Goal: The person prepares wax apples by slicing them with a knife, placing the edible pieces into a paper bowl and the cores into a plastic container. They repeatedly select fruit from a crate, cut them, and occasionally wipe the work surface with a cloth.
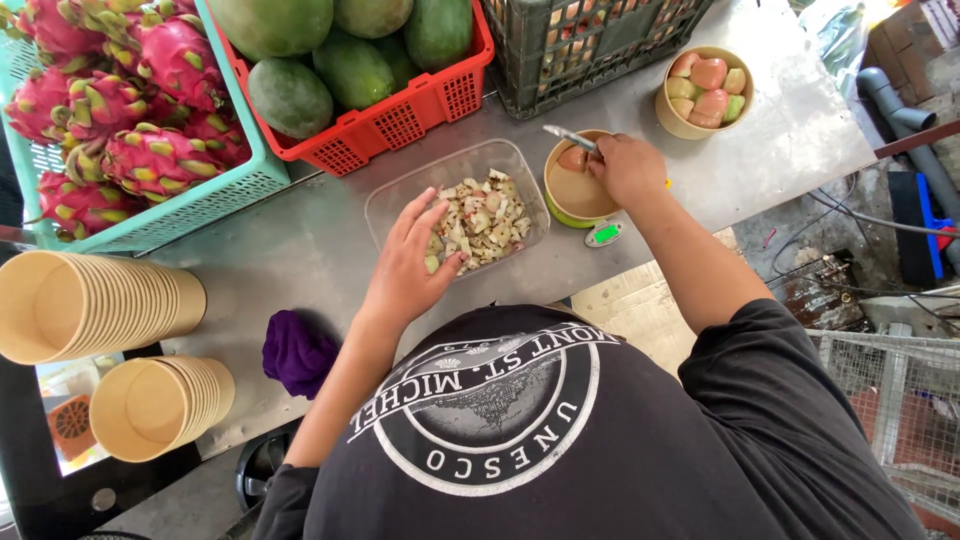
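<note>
The clear plastic tub (400, 195) sits at the middle of the steel counter (310, 250), part-filled with pale chopped fruit scraps (485, 215); the left hand (412, 262) reaches into it from the near side, fingers spread and loosely curled over the scraps, closed on nothing that can be made out. Just right of the tub stands a paper bowl (578, 190) on a small scale (604, 234) with a green display; one pinkish piece lies in the bowl. The right hand (628, 165) is over the bowl's far rim, clenched on a knife (568, 138) whose blade points left. Further right, apart, a second paper bowl (706, 92) holds pink and green fruit pieces. Behind the tub: a red crate (400, 125) of green mangoes, a teal crate (200, 205) of dragon fruit to its left, a dark crate (590, 50) to its right. On the left stand two stacks of paper bowls (100, 305) lying sideways; a purple cloth (298, 352) lies near them.
</note>
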